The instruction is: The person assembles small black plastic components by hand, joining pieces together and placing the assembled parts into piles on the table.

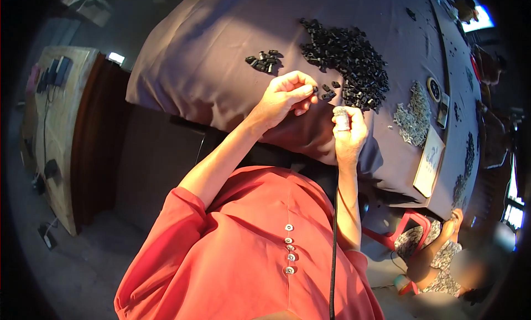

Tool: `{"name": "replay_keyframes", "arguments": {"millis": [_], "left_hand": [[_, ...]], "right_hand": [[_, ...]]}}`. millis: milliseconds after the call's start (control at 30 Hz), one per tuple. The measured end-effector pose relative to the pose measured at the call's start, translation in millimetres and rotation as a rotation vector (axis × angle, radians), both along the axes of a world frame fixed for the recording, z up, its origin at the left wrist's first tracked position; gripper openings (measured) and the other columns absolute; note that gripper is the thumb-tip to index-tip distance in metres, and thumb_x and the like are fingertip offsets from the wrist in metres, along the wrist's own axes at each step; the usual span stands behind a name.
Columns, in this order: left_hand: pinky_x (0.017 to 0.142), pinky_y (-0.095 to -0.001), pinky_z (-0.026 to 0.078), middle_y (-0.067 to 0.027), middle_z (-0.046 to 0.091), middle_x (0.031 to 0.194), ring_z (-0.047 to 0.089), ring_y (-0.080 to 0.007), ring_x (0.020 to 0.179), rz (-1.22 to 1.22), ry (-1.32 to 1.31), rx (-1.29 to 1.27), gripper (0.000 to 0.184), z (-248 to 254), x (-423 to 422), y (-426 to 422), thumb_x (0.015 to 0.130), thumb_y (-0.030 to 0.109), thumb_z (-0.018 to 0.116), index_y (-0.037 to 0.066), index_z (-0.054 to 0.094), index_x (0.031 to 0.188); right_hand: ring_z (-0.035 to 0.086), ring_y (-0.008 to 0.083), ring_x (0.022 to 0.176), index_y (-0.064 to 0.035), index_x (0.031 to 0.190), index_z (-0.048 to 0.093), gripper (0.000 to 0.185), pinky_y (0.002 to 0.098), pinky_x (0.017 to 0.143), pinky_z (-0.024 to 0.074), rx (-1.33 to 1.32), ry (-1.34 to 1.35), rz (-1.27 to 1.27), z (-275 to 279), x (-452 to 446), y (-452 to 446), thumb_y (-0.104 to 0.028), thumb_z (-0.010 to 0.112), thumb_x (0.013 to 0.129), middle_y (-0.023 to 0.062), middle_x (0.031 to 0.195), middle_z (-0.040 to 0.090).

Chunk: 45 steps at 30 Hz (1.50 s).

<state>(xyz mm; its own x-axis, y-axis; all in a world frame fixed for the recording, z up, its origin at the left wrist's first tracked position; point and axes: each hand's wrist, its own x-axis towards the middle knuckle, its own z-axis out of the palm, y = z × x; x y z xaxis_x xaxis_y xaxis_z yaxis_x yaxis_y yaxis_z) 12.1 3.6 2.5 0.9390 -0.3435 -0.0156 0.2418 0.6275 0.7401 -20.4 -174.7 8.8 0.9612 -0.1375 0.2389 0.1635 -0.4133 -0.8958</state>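
Between the thumb and fingers of my left hand (283, 99) is a small black part (315, 90). My right hand (350, 133) is wrapped round a silvery-white handheld tool (342, 120), from which a black cord (334, 237) runs down over the red clothing. A few loose black parts (328, 93) lie on the cloth between my hands. Just beyond them spreads a large pile of black parts (359, 65). A smaller group of black parts (264, 61), some with metal showing, lies above my left hand.
To the right on the cloth (210, 49) are a pile of small silvery pieces (414, 118), a round object (433, 87) and a pale board (429, 164). Another person (437, 259) sits at lower right by a red chair (395, 237). A wooden table (69, 126) stands left.
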Motion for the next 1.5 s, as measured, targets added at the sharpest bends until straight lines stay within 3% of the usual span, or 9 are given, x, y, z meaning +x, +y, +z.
{"name": "replay_keyframes", "arguments": {"millis": [200,267,433,533,800,967,1433,1467,1500], "left_hand": [[0.050,-0.0186,0.038,-0.0050,0.058,0.079,0.050,-0.0074,0.060,-0.004,0.032,0.007,0.008,-1.8,0.2,-0.5,0.089,0.011,0.053,0.006,0.055,0.095],[0.050,-0.0182,0.038,-0.0049,0.058,0.079,0.049,-0.0070,0.060,-0.017,0.023,0.010,0.008,-2.7,0.7,-0.4,0.089,0.011,0.052,0.006,0.055,0.094],[0.050,-0.0182,0.039,-0.0051,0.058,0.079,0.049,-0.0071,0.060,-0.013,0.021,0.022,0.007,-2.8,1.1,-0.2,0.089,0.011,0.052,0.006,0.054,0.094],[0.051,-0.0183,0.039,-0.0054,0.058,0.079,0.050,-0.0073,0.060,-0.014,0.022,0.012,0.008,-4.1,1.6,0.2,0.089,0.011,0.052,0.006,0.054,0.095],[0.051,-0.0187,0.038,-0.0056,0.059,0.080,0.051,-0.0076,0.061,-0.021,0.013,-0.044,0.009,-5.7,1.7,0.4,0.089,0.011,0.052,0.007,0.055,0.096],[0.050,-0.0184,0.038,-0.0058,0.059,0.080,0.051,-0.0075,0.061,-0.022,0.011,-0.043,0.007,-3.5,1.7,0.6,0.088,0.009,0.053,0.007,0.054,0.095],[0.052,-0.0185,0.040,-0.0056,0.059,0.081,0.051,-0.0072,0.062,-0.007,0.018,-0.020,0.010,-4.1,1.4,-0.2,0.088,0.008,0.053,0.007,0.056,0.098],[0.052,-0.0183,0.040,-0.0055,0.059,0.081,0.051,-0.0071,0.062,-0.011,0.015,-0.019,0.010,-4.8,1.8,0.0,0.088,0.008,0.053,0.007,0.056,0.098],[0.051,-0.0182,0.040,-0.0050,0.059,0.081,0.050,-0.0073,0.063,-0.014,0.014,-0.003,0.009,-4.9,2.0,0.2,0.089,0.009,0.052,0.007,0.055,0.097]], "right_hand": [[0.050,0.0104,0.054,-0.0017,0.079,0.058,0.010,0.0237,0.051,0.0418,-0.032,-0.148,0.005,-3.4,2.6,2.0,-0.008,0.065,0.079,0.0041,0.062,0.056],[0.054,0.0071,0.061,-0.0013,0.082,0.058,0.005,0.0211,0.058,0.0440,-0.041,-0.057,0.028,-1.8,0.6,-1.1,-0.005,0.061,0.081,0.0024,0.069,0.060],[0.052,0.0063,0.060,-0.0016,0.082,0.058,0.005,0.0209,0.057,0.0433,-0.041,-0.063,0.030,-1.9,0.0,-1.0,-0.005,0.061,0.081,0.0014,0.067,0.059],[0.049,0.0090,0.053,-0.0014,0.078,0.058,0.010,0.0239,0.050,0.0411,-0.028,-0.129,0.020,-0.8,1.4,1.6,-0.007,0.066,0.079,0.0036,0.061,0.055],[0.057,0.0108,0.059,-0.0007,0.082,0.059,0.007,0.0242,0.055,0.0453,-0.041,-0.123,0.042,0.3,-0.2,3.3,-0.006,0.062,0.081,0.0066,0.069,0.062],[0.058,0.0172,0.061,-0.0006,0.084,0.059,0.005,0.0271,0.057,0.0460,-0.099,-0.102,0.027,1.1,-0.3,3.1,-0.006,0.059,0.082,0.0085,0.070,0.062],[0.060,0.0174,0.061,-0.0014,0.084,0.059,0.004,0.0270,0.056,0.0470,-0.074,-0.148,0.031,-1.9,1.1,1.4,-0.004,0.059,0.081,0.0084,0.069,0.062],[0.055,0.0102,0.061,-0.0016,0.085,0.059,0.004,0.0230,0.058,0.0448,-0.061,-0.130,0.048,-3.1,0.9,0.5,-0.005,0.057,0.083,0.0034,0.069,0.059],[0.055,0.0101,0.061,-0.0016,0.085,0.059,0.004,0.0229,0.057,0.0448,-0.058,-0.132,0.047,-3.4,0.7,0.2,-0.005,0.057,0.083,0.0034,0.069,0.059]]}}
